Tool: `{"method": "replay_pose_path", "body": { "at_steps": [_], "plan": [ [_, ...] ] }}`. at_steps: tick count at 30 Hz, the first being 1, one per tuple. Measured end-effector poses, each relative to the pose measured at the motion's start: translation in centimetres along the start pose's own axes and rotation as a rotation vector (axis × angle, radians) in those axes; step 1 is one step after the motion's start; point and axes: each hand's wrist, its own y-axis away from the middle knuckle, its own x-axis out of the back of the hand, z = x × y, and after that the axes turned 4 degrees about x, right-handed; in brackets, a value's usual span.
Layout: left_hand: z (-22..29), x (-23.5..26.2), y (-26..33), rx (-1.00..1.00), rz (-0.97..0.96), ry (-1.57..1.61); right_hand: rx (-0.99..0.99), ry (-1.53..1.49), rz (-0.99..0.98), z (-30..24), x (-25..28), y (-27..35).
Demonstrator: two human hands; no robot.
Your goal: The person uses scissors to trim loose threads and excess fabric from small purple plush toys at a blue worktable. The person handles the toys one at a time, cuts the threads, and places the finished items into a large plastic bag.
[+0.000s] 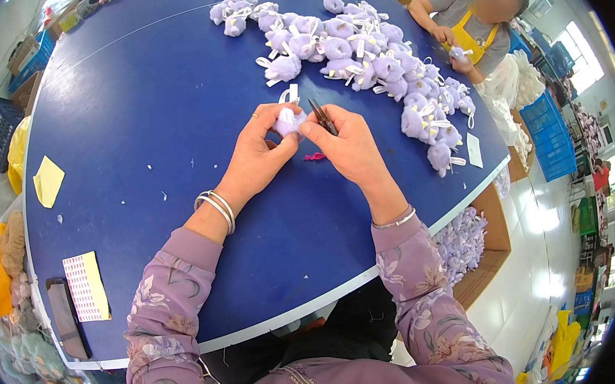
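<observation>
Between my hands, above the middle of the blue table [143,269], is a small lilac plush piece [287,122] with a white ribbon loop and tag at its top. My left hand [259,148] pinches the plush from its left side. Dark metal thread snips [323,117] sit in my right hand [348,146], their points upward, while its thumb and fingertips meet the plush's right side. Just below lies a small pink scrap [315,157] on the table. Several similar lilac plush pieces [337,48] with white loops are heaped beyond my right hand.
A phone [67,318] and a sticker sheet [86,286] lie at the near left, a yellow paper [48,181] farther up. Across the right edge a co-worker [480,16] handles a similar plush. A cardboard box [489,240] of lilac pieces stands below the right edge.
</observation>
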Motion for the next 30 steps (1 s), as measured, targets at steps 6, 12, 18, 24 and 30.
{"method": "replay_pose_path", "body": {
  "at_steps": [6,12,18,24,30],
  "plan": [
    [-0.2,-0.5,-0.2,-0.056,0.010,-0.033,-0.048,-0.469,-0.112,-0.2,0.5,0.6],
    [-0.5,-0.1,-0.2,0.065,0.005,0.117,0.095,-0.424,0.010,-1.3,2.0,0.4],
    [-0.3,-0.1,-0.2,0.079,0.032,0.182,0.156,0.107,-0.081,0.4,2.6,-0.1],
    [-0.8,-0.1,-0.4,0.050,0.014,0.211,0.206,0.262,-0.176,0.0,1.2,0.3],
    [-0.7,-0.1,-0.4,0.055,0.000,0.223,0.211,0.282,-0.133,0.3,1.0,0.1]
  ]
}}
